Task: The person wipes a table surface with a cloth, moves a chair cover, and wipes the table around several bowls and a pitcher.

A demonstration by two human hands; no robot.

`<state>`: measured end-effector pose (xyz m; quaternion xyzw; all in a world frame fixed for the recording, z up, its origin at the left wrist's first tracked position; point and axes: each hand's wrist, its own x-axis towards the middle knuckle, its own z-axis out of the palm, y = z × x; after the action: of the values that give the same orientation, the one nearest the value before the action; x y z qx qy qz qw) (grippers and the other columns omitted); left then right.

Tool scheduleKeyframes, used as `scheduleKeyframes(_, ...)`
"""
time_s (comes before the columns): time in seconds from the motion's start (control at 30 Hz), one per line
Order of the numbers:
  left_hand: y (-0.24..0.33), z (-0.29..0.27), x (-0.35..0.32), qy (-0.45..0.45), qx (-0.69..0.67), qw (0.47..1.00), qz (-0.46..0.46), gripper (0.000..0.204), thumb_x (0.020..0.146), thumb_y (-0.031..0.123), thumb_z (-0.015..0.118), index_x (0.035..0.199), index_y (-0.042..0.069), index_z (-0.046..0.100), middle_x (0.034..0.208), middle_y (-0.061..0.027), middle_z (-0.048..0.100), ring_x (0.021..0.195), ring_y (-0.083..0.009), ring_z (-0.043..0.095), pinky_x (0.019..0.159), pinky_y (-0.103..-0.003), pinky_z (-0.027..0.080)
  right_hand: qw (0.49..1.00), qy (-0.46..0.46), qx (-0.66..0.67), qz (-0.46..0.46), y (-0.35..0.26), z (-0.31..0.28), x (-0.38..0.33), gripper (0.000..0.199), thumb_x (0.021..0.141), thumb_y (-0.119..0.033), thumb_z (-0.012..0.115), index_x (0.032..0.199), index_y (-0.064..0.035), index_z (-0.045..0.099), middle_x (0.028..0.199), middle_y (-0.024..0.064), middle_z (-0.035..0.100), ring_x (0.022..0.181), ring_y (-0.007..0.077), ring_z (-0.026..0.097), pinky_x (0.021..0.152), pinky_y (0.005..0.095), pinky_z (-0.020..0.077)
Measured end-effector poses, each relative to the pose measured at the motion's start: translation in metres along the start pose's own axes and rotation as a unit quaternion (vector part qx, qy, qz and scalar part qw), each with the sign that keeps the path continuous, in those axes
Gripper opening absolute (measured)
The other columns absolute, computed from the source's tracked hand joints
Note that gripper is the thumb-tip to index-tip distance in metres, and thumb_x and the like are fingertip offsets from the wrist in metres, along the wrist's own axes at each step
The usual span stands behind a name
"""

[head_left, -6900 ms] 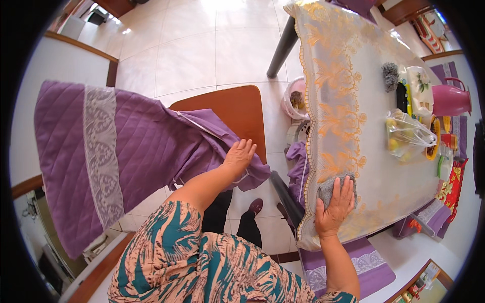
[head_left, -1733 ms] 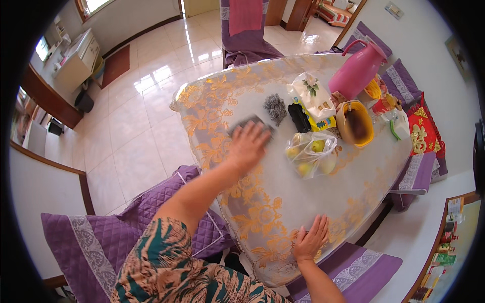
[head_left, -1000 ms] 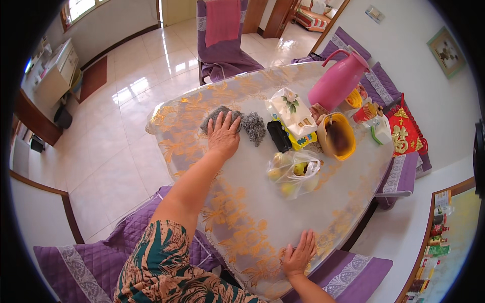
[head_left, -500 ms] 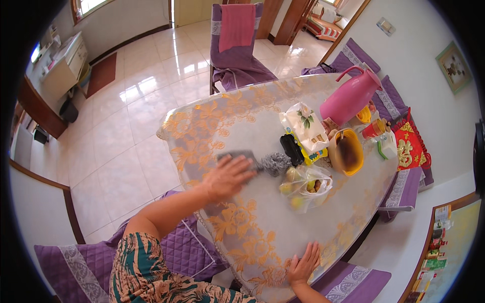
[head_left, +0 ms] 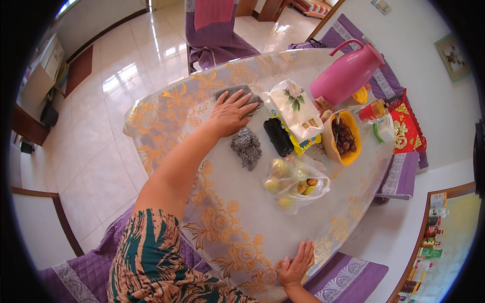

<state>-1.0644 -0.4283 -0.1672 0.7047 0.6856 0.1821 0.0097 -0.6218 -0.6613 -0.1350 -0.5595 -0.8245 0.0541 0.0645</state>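
While pressed flat beneath the left hand point(head_left: 230, 113), lies spread on the far part of the oval table with the clear cover over gold flower print point(head_left: 242, 217) — the small grey rectangular cloth point(head_left: 237, 94), well to the left of the pink plastic jug point(head_left: 346, 73) and apart from it. Looks like a wiping stroke in hand, judging by the palm bearing down, fingers fanned wide over the fabric, gripping nothing. Rests open too, the right hand point(head_left: 297, 265), palm down on the table rim at the side farthest from the jug, fingers splayed, holding nothing — a brace, most likely.

Calls for care in any further sweep: just beside the cloth on the jug's side sits a white flowered packet point(head_left: 295, 108), and a little nearer the person, a fuzzy grey scouring wad point(head_left: 246, 146) and a flat black case point(head_left: 279, 136). Probably needs steering around these or lifting them off.

As for the cloth itself: dull mid-grey, soft, slightly rumpled at its far edge, half hidden under the fingers, lying flat on the glossy cover.
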Motion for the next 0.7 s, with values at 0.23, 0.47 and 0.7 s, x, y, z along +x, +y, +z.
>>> scheduleKeyframes(0.23, -0.058, -0.016, 0.003, 0.006, 0.094, 0.973, -0.212, 0.053, 0.099, 0.049, 0.037, 0.149, 0.031, 0.033, 0.158, -0.0011, 0.026, 0.148, -0.0212, 0.015, 0.118, -0.047, 0.011, 1.000, 0.003, -0.002, -0.001, 0.004, 0.001, 0.002, 0.066, 0.090, -0.029, 0.045, 0.144, 0.0055, 0.030, 0.151, 0.0280, 0.029, 0.140, 0.0453, 0.025, 0.112, 0.0541, 0.0158)
scheduleKeyframes(0.47, -0.122, -0.052, -0.070, 0.017, 0.118, 0.946, -0.302, 0.057, 0.098, 0.054, 0.034, 0.151, 0.033, 0.031, 0.160, -0.0028, 0.023, 0.148, -0.0246, 0.016, 0.118, -0.048, 0.009, 1.000, 0.003, -0.016, -0.008, -0.001, 0.000, 0.001, 0.064, 0.092, -0.028, 0.043, 0.144, 0.0067, 0.030, 0.151, 0.0282, 0.028, 0.141, 0.0449, 0.025, 0.112, 0.0537, 0.0162)
scheduleKeyframes(0.7, -0.091, -0.055, -0.125, 0.019, 0.121, 0.951, -0.284, 0.055, 0.099, 0.050, 0.035, 0.151, 0.031, 0.032, 0.160, -0.0025, 0.023, 0.148, -0.0231, 0.017, 0.118, -0.047, 0.010, 1.000, 0.019, -0.004, -0.013, 0.004, 0.004, -0.004, 0.064, 0.091, -0.024, 0.049, 0.144, 0.0056, 0.030, 0.151, 0.0278, 0.028, 0.141, 0.0444, 0.024, 0.112, 0.0541, 0.0160)
